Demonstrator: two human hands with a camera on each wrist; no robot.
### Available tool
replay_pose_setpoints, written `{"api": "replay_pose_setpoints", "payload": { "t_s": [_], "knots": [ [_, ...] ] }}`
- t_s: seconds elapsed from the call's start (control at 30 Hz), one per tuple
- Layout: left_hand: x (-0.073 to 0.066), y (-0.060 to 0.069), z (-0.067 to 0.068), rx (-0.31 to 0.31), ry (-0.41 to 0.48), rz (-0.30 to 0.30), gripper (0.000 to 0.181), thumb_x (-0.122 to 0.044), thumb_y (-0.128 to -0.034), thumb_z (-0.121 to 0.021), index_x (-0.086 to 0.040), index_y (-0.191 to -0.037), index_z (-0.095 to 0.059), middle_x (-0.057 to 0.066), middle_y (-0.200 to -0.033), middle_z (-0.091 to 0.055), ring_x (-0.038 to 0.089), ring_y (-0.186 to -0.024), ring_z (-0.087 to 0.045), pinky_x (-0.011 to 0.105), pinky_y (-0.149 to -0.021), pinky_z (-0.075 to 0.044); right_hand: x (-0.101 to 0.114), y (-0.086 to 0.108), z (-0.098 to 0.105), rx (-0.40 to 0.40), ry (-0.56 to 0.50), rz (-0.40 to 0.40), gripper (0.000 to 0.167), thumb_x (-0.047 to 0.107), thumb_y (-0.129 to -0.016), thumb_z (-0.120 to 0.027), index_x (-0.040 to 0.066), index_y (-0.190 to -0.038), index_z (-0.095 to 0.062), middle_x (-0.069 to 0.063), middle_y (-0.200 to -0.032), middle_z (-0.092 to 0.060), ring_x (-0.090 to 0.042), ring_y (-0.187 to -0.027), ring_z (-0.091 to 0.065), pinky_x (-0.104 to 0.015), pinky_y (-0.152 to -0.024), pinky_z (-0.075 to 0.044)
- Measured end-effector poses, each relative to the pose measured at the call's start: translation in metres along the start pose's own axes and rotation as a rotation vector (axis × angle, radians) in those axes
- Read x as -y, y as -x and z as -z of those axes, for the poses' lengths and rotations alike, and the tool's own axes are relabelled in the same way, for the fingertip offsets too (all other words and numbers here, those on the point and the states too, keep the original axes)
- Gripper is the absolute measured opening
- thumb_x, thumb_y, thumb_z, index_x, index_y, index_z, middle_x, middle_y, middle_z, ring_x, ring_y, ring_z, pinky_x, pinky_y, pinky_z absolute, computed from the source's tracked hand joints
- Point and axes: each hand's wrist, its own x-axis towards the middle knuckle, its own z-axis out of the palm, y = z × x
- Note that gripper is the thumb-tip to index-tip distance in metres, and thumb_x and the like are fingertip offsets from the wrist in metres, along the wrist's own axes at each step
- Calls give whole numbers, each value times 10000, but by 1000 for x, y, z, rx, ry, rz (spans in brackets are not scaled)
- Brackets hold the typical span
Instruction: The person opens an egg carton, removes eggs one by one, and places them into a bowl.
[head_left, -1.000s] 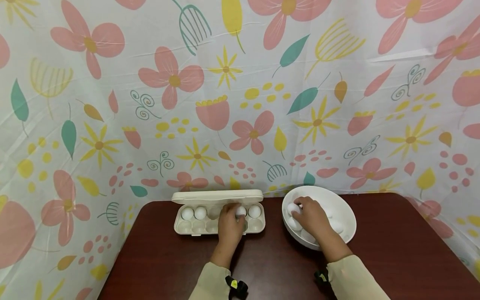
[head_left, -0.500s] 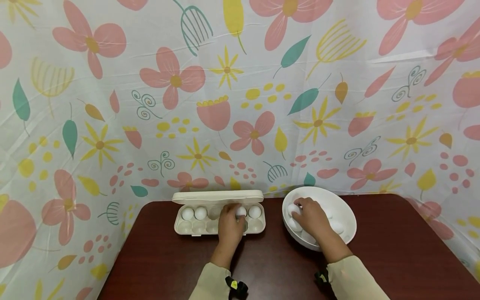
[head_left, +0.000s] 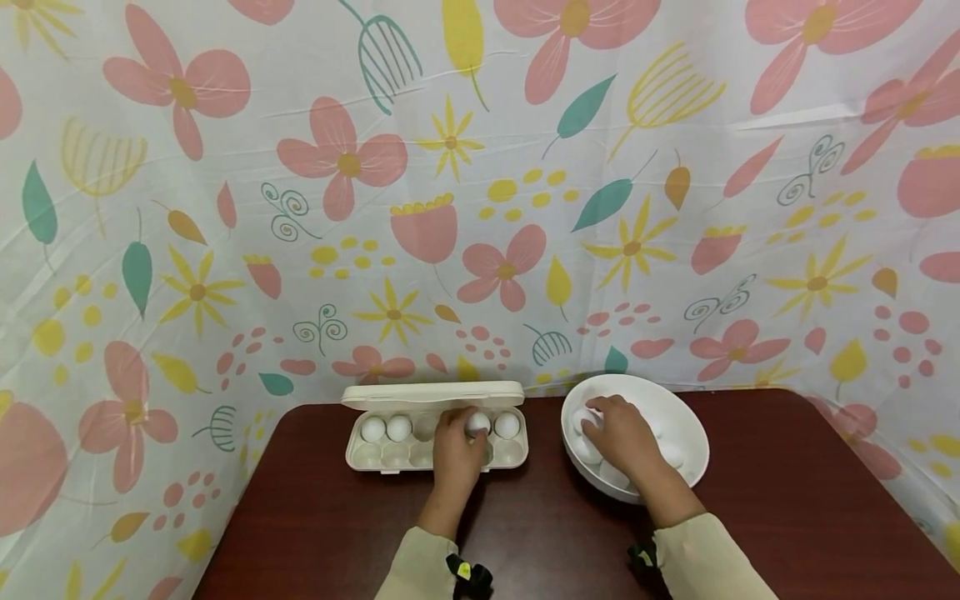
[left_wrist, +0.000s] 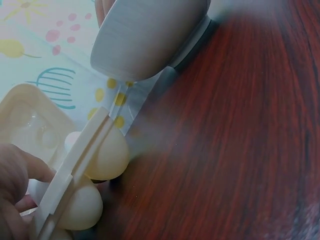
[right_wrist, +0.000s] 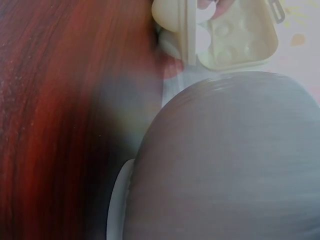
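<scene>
A cream egg carton (head_left: 435,393) stands with its lid up at the table's back edge, white eggs (head_left: 386,428) in its back row. My left hand (head_left: 456,458) reaches over it, thumb and fingers around an egg (head_left: 477,423) near the right end of that row. To the right, a white bowl (head_left: 678,408) holds several eggs. My right hand (head_left: 628,435) is inside it and grips an egg (head_left: 586,418) by the left wall. In the left wrist view, the fingers (left_wrist: 37,167) show behind the carton wall; the bowl's outside (right_wrist: 230,160) hides my right hand in the right wrist view.
Both containers rest on a dark red-brown table (head_left: 540,533), with a gap between them. A flower-printed cloth (head_left: 480,208) hangs right behind the table. The bowl's high rim surrounds my right hand, and the raised carton lid stands behind my left fingers.
</scene>
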Motion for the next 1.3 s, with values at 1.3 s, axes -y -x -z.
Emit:
{"api": "replay_pose_setpoints", "payload": {
  "t_s": [1.3],
  "knots": [
    [-52, 10, 41, 122, 108, 84, 344, -217, -814, -825, -115, -1125, -721, 45, -1071, -628, 170, -902, -619, 274, -769, -497, 48, 51, 13, -218, -197, 243, 310, 143, -902, -742, 98, -1205, -692, -72, -1182, -679, -274, -1139, -643, -491, -966, -521]
  ]
}}
